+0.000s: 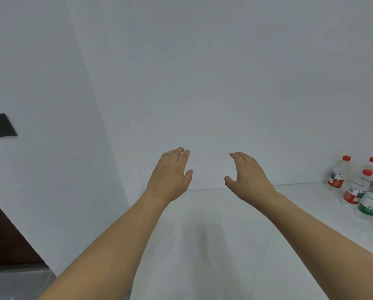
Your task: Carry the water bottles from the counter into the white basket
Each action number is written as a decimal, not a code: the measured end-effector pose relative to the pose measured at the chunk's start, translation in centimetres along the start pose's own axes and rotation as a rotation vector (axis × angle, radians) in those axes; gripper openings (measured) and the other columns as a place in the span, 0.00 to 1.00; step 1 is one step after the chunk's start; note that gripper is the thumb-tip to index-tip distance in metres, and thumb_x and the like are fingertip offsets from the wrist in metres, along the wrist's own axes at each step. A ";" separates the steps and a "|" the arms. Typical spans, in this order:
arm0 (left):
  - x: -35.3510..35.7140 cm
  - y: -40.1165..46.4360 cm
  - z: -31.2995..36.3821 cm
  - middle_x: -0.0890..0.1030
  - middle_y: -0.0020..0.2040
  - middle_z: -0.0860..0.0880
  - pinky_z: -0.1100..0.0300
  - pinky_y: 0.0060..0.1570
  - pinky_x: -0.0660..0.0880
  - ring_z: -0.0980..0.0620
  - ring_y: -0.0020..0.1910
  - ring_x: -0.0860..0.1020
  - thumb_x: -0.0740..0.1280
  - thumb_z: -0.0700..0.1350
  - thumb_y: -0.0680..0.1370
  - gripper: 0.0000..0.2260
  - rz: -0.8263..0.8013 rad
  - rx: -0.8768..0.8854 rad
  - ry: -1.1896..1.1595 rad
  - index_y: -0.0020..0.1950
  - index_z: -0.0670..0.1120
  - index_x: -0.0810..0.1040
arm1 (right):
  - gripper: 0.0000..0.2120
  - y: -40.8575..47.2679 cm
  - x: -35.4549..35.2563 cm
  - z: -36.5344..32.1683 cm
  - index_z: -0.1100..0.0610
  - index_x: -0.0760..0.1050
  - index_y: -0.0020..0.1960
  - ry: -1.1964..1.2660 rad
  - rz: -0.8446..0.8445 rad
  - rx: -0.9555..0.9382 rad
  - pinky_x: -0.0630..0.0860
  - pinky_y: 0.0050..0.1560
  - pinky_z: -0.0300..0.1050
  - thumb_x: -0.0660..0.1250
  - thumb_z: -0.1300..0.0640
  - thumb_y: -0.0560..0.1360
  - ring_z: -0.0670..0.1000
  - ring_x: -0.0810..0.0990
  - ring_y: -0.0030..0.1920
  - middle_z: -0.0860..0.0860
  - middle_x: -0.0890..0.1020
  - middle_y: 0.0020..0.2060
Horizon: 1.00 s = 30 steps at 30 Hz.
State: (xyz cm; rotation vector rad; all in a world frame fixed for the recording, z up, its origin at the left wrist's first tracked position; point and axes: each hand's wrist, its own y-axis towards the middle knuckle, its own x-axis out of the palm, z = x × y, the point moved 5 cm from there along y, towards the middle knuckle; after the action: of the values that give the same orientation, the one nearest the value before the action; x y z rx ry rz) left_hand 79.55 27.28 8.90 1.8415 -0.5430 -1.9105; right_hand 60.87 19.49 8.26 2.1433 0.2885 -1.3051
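Several clear water bottles with red or green labels stand grouped at the right edge of the white counter (224,245); one red-capped bottle (339,172) is at the back, another red-labelled one (357,187) stands in front of it, and a green-labelled bottle (371,202) is nearest. My left hand (170,174) and my right hand (246,172) are both raised over the middle of the counter, fingers straight and relaxed, holding nothing. Both are well left of the bottles. No white basket is in view.
White walls meet in a corner behind the counter. A dark panel (0,125) is on the left wall. Dark brown furniture (6,232) and a grey floor strip (16,282) lie at the lower left, beyond the counter's left edge.
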 end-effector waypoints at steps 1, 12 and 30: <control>0.4 0.6 1.6 0.69 0.72 0.40 0.48 0.72 0.62 0.41 0.70 0.67 0.64 0.47 0.80 0.23 0.002 0.000 0.003 0.73 0.39 0.68 | 0.31 -0.1 -0.7 1.7 0.59 0.58 0.75 0.010 0.006 0.002 0.56 0.71 0.46 0.64 0.53 0.75 0.55 0.59 0.73 0.54 0.64 0.73; 7.0 3.4 20.0 0.70 0.71 0.39 0.46 0.71 0.64 0.40 0.70 0.68 0.65 0.47 0.80 0.23 -0.040 -0.126 0.013 0.72 0.38 0.69 | 0.31 -4.9 -6.6 23.0 0.59 0.57 0.75 0.009 -0.111 -0.002 0.55 0.73 0.46 0.64 0.52 0.76 0.55 0.58 0.74 0.55 0.62 0.74; 17.7 10.3 37.1 0.68 0.74 0.41 0.49 0.72 0.60 0.43 0.72 0.65 0.62 0.48 0.81 0.23 -0.151 -0.198 -0.008 0.74 0.40 0.67 | 0.32 -3.2 -8.9 43.3 0.59 0.60 0.74 0.002 -0.213 -0.057 0.57 0.71 0.48 0.65 0.52 0.74 0.56 0.61 0.72 0.54 0.64 0.73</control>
State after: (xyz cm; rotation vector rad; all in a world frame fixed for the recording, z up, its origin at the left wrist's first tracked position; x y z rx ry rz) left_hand 42.41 8.28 1.43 1.7904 -0.2125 -1.9895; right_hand 23.39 -2.76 0.40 2.1108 0.5612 -1.3943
